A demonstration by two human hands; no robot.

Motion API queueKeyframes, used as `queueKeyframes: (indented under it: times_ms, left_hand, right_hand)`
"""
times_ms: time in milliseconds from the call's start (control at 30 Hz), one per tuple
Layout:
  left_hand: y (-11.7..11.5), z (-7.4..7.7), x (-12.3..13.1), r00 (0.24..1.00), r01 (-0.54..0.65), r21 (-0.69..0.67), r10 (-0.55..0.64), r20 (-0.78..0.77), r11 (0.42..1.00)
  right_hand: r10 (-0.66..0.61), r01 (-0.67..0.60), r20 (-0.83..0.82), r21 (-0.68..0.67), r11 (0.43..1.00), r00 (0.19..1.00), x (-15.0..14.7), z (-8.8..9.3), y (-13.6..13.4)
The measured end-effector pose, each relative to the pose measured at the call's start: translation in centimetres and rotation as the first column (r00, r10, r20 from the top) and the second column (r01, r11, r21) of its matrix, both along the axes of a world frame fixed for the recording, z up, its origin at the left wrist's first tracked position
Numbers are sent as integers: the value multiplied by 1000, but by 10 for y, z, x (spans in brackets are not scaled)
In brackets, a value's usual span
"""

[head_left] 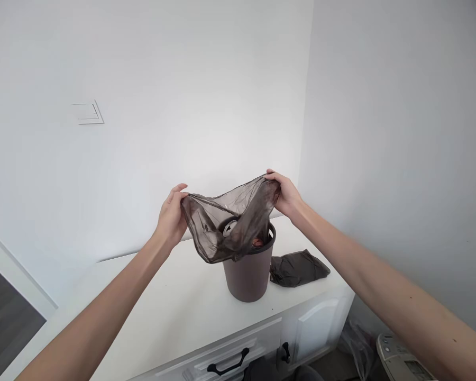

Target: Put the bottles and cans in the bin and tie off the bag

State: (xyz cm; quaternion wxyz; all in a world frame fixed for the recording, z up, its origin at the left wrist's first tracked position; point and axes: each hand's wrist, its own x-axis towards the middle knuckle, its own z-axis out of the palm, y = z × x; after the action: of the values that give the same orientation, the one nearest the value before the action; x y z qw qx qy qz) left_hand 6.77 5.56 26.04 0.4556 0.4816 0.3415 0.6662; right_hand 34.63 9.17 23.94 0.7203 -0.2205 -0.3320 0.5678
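Note:
A dark, see-through garbage bag is stretched between my two hands above a brown trash can. My left hand pinches the bag's edge on the left, thumb on top. On the far right corner of the bag, my right hand grips the edge, its fingertips partly behind the film. The bag's mouth gapes toward me and its lower part goes down into the can. Inside shows a drink can, its top facing up, with something reddish near it. The rest of the contents is hidden.
The trash can stands on a white cabinet with black handles. Right of it lies a folded dark bag bundle. White walls meet behind; a light switch is at left. A pale device sits low at right.

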Motion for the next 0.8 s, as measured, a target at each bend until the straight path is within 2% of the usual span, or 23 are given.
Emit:
queueKeyframes:
  times_ms: [133,233,367,600,700,800]
  left_hand:
    - [-21,3,19,987,133,40,-129,-91,990]
    - [-30,12,29,987,139,91,-130,-95,986]
    - [-27,32,30,998,58,165,-55,-24,985]
    - [-23,74,17,989,-90,173,67,132,981]
    - [-25,96,3,979,-113,222,70,194,968]
    - [-28,120,-24,970,-159,320,88,225,934]
  right_hand:
    - [13,-10,57,-51,999,998,7,-10,-10]
    - [-11,12,21,-24,1000,1000,13,-5,-12]
    - [-50,51,-31,44,998,998,17,13,-8]
    - [-52,58,-46,145,988,998,17,52,-2]
    - [-82,89,-40,219,972,996,20,72,-2]
    - [-133,124,12,293,948,991,19,94,-12]
